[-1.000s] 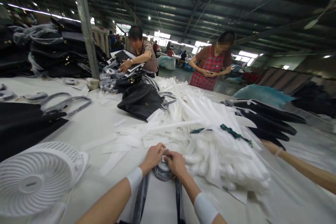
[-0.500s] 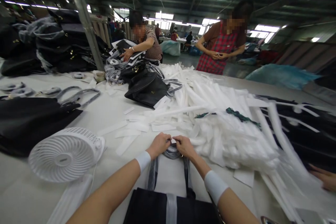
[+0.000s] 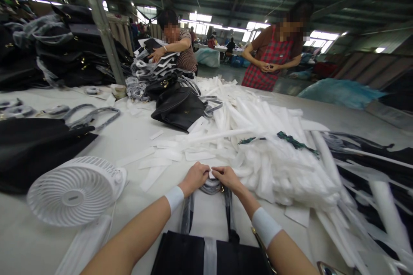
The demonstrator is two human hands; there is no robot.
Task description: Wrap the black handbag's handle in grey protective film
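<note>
At the table's middle, my left hand (image 3: pixel 195 178) and my right hand (image 3: pixel 227 178) are close together, fingertips pinched on a small white paper slip (image 3: pixel 211 174). Right below the slip is a coiled strap (image 3: pixel 210 188) in clear plastic wrap, with a gold-coloured clasp near my right fingers. Nearest to me lies a black bag (image 3: pixel 180 254), partly cut off by the lower edge. Its two plastic-wrapped handles (image 3: pixel 187 215) stretch away from me toward the coil. A greyish wrapped band crosses the bag's middle. My fingers hide part of the slip and coil.
A white fan (image 3: pixel 72 193) stands left, near a black bag (image 3: pixel 38 146). White foam strips (image 3: pixel 277 167) heap up on the right, before more black goods (image 3: pixel 380 163). Another black bag (image 3: pixel 180 107) lies ahead. Two people (image 3: pixel 274 56) stand beyond the table; a metal post (image 3: pixel 103 25) rises left.
My hands stay at the slip with little movement. On the right, a co-worker's hand has left the view, and the black goods and foam strips there have shifted. The view has turned slightly.
</note>
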